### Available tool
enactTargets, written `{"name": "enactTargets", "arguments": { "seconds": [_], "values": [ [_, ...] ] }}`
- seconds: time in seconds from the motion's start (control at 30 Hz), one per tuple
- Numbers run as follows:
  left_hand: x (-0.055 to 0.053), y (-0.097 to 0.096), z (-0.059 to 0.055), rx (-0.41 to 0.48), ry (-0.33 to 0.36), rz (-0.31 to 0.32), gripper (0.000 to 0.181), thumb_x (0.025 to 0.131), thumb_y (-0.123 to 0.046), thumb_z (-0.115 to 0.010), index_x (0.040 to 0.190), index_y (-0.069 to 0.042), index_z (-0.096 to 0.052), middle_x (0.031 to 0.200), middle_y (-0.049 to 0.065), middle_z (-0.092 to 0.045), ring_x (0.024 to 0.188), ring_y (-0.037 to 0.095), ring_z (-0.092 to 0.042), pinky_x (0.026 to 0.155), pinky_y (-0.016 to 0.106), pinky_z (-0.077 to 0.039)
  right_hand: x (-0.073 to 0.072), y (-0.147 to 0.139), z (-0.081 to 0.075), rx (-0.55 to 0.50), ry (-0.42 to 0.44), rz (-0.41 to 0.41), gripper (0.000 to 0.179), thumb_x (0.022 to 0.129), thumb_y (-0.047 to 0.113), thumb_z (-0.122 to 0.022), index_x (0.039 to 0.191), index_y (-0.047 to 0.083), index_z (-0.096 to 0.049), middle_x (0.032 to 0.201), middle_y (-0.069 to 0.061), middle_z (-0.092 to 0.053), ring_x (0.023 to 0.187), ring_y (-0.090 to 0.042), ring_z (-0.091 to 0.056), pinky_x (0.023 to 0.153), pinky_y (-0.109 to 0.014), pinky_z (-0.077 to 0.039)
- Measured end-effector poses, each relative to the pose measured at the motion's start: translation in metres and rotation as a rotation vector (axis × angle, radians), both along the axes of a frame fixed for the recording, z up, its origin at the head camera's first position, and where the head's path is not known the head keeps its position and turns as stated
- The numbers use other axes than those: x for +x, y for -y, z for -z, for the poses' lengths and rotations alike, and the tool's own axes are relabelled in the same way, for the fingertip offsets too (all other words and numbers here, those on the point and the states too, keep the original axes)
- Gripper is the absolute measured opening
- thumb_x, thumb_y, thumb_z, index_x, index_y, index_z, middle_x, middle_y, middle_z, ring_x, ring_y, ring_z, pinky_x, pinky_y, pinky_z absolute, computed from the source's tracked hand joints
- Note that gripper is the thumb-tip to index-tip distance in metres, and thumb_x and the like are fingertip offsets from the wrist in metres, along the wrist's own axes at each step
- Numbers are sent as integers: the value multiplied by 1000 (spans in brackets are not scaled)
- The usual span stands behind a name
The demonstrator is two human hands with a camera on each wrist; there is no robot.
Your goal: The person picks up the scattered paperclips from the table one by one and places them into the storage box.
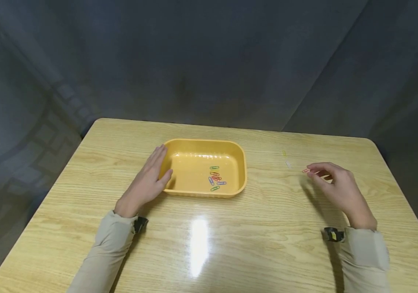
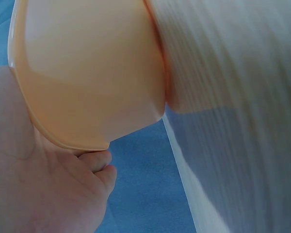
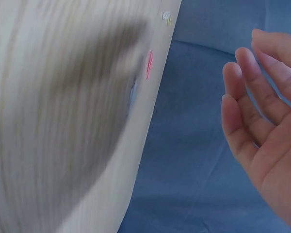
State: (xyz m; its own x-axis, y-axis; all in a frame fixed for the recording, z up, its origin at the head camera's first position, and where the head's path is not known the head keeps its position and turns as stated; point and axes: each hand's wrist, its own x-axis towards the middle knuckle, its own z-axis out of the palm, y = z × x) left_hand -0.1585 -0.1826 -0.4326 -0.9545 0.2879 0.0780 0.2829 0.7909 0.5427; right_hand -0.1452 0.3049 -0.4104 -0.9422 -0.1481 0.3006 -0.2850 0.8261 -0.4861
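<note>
A yellow plastic tray [image 1: 198, 193] stands on the table with several coloured paper clips [image 1: 214, 177] lying in its right half. My left hand [image 1: 146, 179] rests along the tray's left rim, fingers fairly straight and thumb reaching over the inside. The left wrist view has the palm [image 2: 48, 179] against the rim, with two fingertips showing just past it. Off to the right, my right hand [image 1: 335, 183] hovers over the table with loosely bent fingers. A pink-red paper clip [image 3: 149, 64] lies on the tabletop below it, and a bluish one [image 3: 132, 94] is nearby.
Left of my right hand, a white clip [image 1: 288, 164] and a yellow clip [image 1: 284, 153] lie on the wooden table [image 1: 252, 232]. Dark cloth [image 1: 209, 61] hangs behind the table's far edge. Light glares off the front middle of the tabletop.
</note>
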Motion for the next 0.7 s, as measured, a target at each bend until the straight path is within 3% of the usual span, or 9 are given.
{"name": "enactTargets", "arguments": {
  "seconds": [0.23,0.3,0.4,0.5,0.7],
  "values": [
    [0,1,0,-1,7,2,73,104,-30,-46,160,-5,-6,168,7,1,156,33,-2,127,52,-9,-2,-7,6,16,54,-11,20,95,12,-67,113,5,-72,110,-20,-70,82,20,-44,68,-6,-42],
    [0,2,0,-2,8,1,73,104,-31,-46,160,-5,-5,168,7,1,156,32,-2,127,52,-8,-3,-8,7,29,64,-5,21,95,13,-67,113,4,-72,108,-19,-70,83,9,-52,68,-8,-43],
    [0,3,0,-6,6,-6,73,104,-31,-46,160,-5,-6,168,7,1,156,32,-2,128,52,-9,-3,-11,7,40,106,21,25,96,17,-66,116,2,-70,109,-20,-68,89,-16,-62,70,-15,-48],
    [0,2,0,-1,6,-8,74,104,-31,-47,160,-4,-6,168,9,-1,156,32,-2,128,52,-8,-1,-17,7,54,162,56,30,97,20,-64,118,-2,-67,113,-24,-66,95,-36,-63,66,-22,-50],
    [-2,0,1,-2,4,-7,74,103,-31,-48,160,-4,-7,168,12,-3,156,33,-3,128,51,-9,-1,-28,11,74,245,70,33,96,21,-66,117,-5,-67,114,-29,-64,96,-41,-61,59,-17,-45]
  ]
}}
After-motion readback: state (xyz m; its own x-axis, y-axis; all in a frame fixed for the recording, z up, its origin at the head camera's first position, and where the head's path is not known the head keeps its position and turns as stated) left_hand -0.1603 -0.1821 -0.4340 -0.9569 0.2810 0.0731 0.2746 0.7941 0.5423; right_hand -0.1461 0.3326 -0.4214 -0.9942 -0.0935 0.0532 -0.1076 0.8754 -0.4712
